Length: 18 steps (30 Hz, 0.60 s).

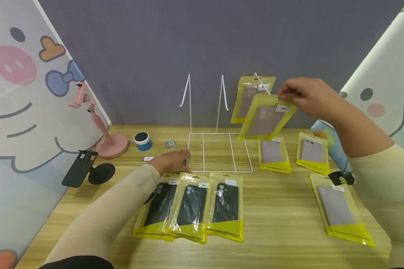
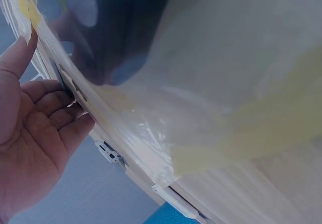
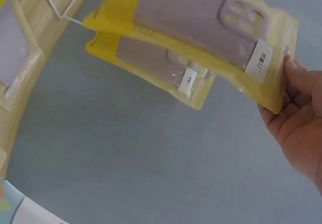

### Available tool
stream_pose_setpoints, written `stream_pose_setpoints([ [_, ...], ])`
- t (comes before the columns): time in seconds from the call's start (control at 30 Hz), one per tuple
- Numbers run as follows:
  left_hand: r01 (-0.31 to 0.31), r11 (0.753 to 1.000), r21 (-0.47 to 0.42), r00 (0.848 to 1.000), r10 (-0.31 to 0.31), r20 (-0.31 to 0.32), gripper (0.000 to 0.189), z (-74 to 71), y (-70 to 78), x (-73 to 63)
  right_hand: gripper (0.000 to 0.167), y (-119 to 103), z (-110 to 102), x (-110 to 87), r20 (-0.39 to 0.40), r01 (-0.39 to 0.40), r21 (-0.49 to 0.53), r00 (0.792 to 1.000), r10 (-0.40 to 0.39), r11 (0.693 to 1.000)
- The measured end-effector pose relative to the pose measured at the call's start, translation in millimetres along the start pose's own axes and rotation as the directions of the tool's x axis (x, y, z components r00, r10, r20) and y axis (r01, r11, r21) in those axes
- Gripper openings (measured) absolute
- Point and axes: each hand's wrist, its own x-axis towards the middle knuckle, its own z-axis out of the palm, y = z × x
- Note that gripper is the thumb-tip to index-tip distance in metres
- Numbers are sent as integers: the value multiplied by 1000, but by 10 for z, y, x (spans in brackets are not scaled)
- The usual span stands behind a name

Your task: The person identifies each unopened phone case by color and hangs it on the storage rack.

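Note:
My right hand (image 1: 306, 93) pinches the top edge of a yellow-edged clear bag (image 1: 266, 117) holding a lilac phone case, its top by the tip of the right hook (image 1: 263, 83) of a white wire rack (image 1: 203, 153). Behind it, a similar lilac-case bag (image 1: 244, 101) hangs on that hook. My left hand (image 1: 171, 161) rests at the left side of the rack's base, thumb and fingers apart in the left wrist view. Just in front of it lie three bags with black phone cases (image 1: 192, 205), side by side. The right wrist view shows a label on the held bag (image 3: 259, 62).
More lilac-case bags (image 1: 272, 155) lie at the right of the wooden table (image 1: 272, 231). Two other rack hooks (image 1: 186, 91) hold nothing. At left stand a pink phone stand (image 1: 112, 146), a black phone holder (image 1: 101, 173), a blue-and-white round item (image 1: 143, 142) and a small square gadget (image 1: 170, 144).

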Motion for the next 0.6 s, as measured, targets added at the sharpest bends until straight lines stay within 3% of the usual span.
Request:
stream_pose_setpoints([
  [0.3, 10, 1000, 1, 1000, -10, 11, 91, 0, -6, 8, 22, 98, 106, 255, 40, -11, 51, 999, 9, 999],
  [0.6, 5, 1000, 22, 1000, -5, 4, 89, 23, 2, 30, 29, 205, 194, 492, 63, -88, 69, 994, 84, 994],
])
